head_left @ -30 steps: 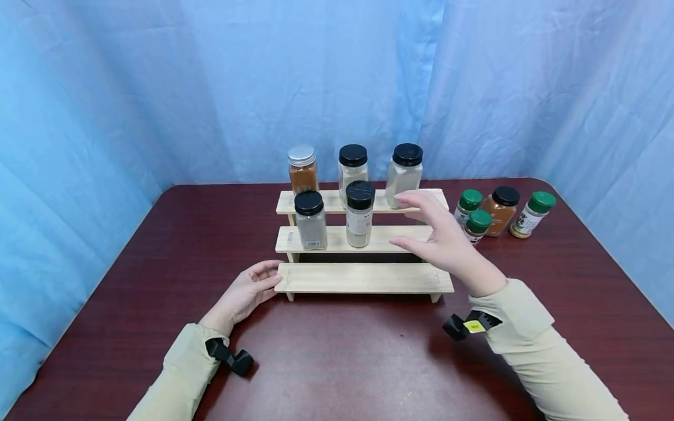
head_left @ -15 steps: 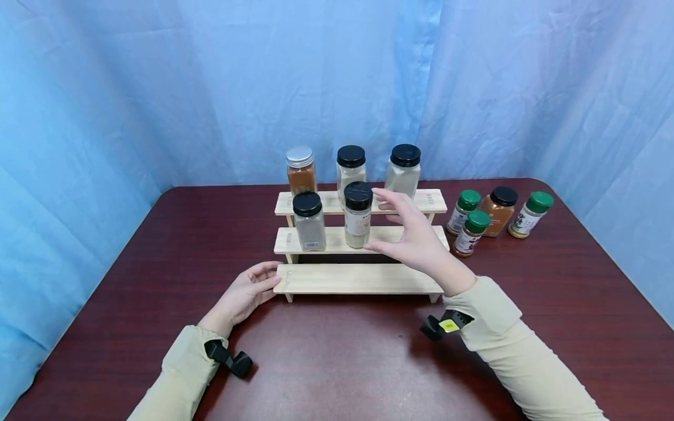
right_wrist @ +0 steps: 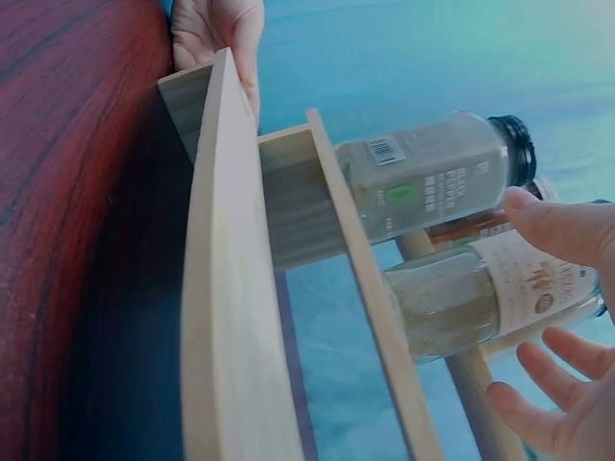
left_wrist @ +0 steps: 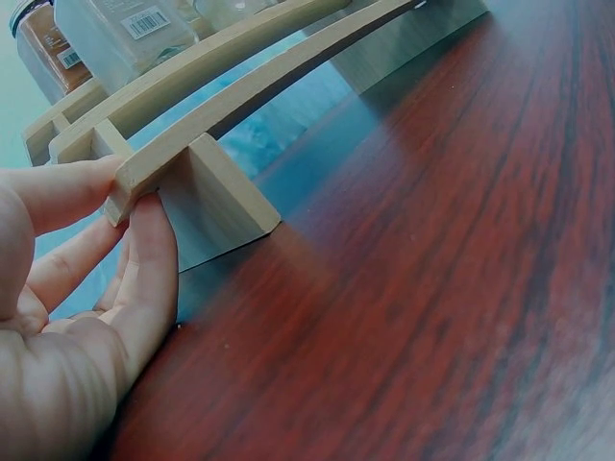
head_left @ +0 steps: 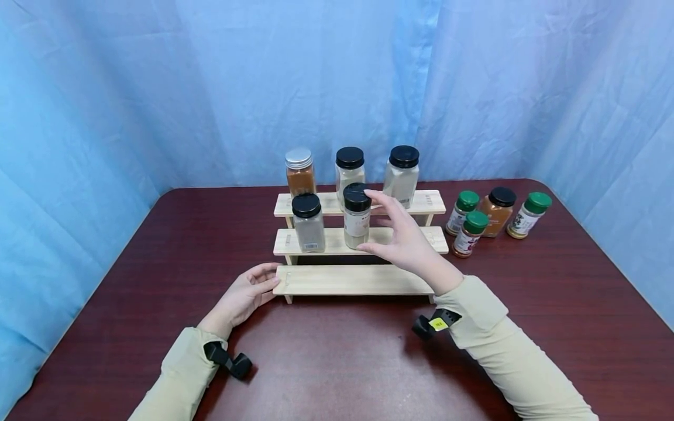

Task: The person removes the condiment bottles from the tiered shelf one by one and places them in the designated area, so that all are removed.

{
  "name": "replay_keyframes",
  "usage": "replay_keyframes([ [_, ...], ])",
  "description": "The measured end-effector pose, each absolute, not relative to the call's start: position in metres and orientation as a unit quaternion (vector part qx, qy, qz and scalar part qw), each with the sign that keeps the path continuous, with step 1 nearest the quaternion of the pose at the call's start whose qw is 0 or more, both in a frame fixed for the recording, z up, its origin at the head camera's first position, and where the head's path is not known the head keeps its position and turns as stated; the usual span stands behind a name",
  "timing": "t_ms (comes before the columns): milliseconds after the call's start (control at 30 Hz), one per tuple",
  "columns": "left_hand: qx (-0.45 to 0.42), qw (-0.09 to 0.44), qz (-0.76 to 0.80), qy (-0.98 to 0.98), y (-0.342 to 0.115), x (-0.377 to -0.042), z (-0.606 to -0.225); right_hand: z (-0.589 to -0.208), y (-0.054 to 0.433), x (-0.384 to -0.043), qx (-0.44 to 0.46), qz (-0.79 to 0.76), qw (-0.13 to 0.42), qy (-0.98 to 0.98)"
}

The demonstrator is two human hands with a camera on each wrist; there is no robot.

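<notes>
A three-tier wooden display rack (head_left: 358, 280) stands on the table. My left hand (head_left: 246, 295) pinches the left end of its lowest board, thumb above and fingers below in the left wrist view. On the middle tier is a spice jar with a black lid and white label (head_left: 357, 223). Around its right side spreads my right hand (head_left: 402, 240), index fingertip by the lid and thumb near the base. The right wrist view shows gaps between these spread fingers and the jar; firm contact cannot be made out. Left of it stands a square black-lidded jar (head_left: 309, 229), marked black pepper.
The top tier bears a silver-lidded jar of brown powder (head_left: 301, 178) and two black-lidded jars, one at its right (head_left: 402, 178). Right of the rack stand green-lidded shakers, one at the far right (head_left: 528, 216), and a black-lidded orange-brown jar (head_left: 497, 214). Blue curtains (head_left: 237, 93) surround the table.
My right hand has moved left, from beside the right jar of the top tier to around the labelled jar on the middle tier. The left hand keeps its hold on the rack.
</notes>
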State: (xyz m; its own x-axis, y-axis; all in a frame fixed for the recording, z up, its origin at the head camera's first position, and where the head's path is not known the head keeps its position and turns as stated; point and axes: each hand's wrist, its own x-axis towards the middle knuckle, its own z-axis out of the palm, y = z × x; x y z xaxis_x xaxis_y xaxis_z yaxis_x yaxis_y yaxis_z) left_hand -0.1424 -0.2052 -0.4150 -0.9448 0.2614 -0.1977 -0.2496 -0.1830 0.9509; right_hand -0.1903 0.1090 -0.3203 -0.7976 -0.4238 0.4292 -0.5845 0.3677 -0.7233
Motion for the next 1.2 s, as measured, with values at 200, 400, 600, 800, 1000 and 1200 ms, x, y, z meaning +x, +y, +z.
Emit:
replay_keyframes([
  [200,0.005,0.164,0.767,0.62,-0.205,-0.143,-0.416,-0.329,0.104,-0.193,0.308,0.475,0.084,-0.82],
  [400,0.004,0.166,0.77,0.617,-0.206,-0.142,-0.416,-0.332,0.1,-0.193,0.295,0.473,0.087,-0.826],
  [600,-0.003,0.167,0.77,0.615,-0.206,-0.141,-0.415,-0.334,0.097,-0.192,0.291,0.467,0.109,-0.828],
  [800,0.005,0.166,0.772,0.613,-0.207,-0.142,-0.415,-0.333,0.094,-0.191,0.29,0.466,0.124,-0.826],
  [1000,0.005,0.165,0.774,0.611,-0.206,-0.14,-0.412,-0.334,0.092,-0.192,0.292,0.483,0.124,-0.816],
  [1200,0.007,0.165,0.777,0.607,-0.205,-0.141,-0.414,-0.339,0.094,-0.192,0.301,0.497,0.132,-0.803],
])
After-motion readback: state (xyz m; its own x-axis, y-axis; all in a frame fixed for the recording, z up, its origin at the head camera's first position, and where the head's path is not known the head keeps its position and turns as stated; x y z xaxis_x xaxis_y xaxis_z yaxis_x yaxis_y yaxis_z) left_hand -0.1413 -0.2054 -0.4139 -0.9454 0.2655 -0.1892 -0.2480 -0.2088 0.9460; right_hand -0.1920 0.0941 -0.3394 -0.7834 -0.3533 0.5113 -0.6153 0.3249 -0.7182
